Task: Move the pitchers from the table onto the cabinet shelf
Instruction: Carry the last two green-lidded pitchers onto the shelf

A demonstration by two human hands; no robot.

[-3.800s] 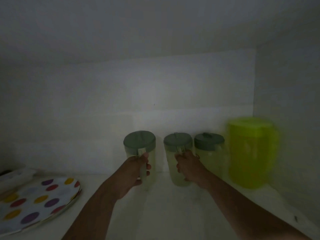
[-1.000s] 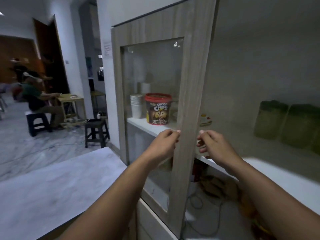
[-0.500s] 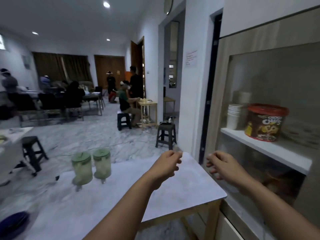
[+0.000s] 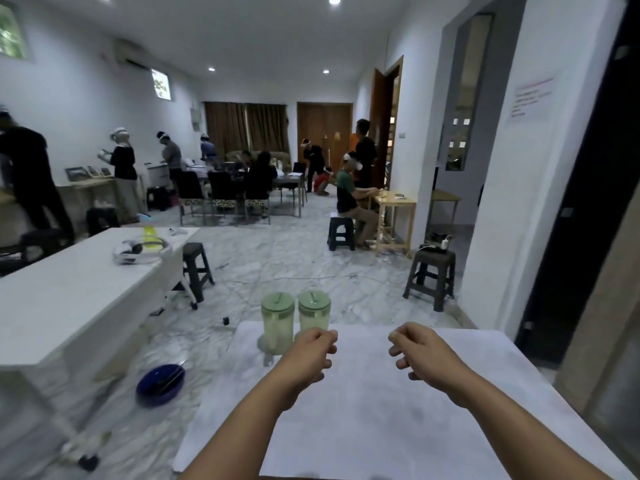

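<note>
Two pale green pitchers with darker green lids stand side by side at the far left corner of the white table [image 4: 363, 410]: the left pitcher [image 4: 277, 323] and the right pitcher [image 4: 313, 315]. My left hand [image 4: 311, 355] hovers just in front of the right pitcher, fingers loosely curled, holding nothing. Further right over the table, my right hand [image 4: 420, 351] floats with loosely curled fingers and is also empty. The cabinet edge [image 4: 606, 306] shows at the far right; its shelf is out of view.
A blue bowl [image 4: 160, 379] lies on the marble floor left of the table. A long white table [image 4: 69, 299] stands to the left with a dark stool [image 4: 197, 268] beside it. Another stool [image 4: 431, 275] stands near the right wall. Several people work in the background.
The view has swung left from the cabinet to the room and table. The two pitchers now sit centred, just ahead of my left hand. Both hands stay empty.
</note>
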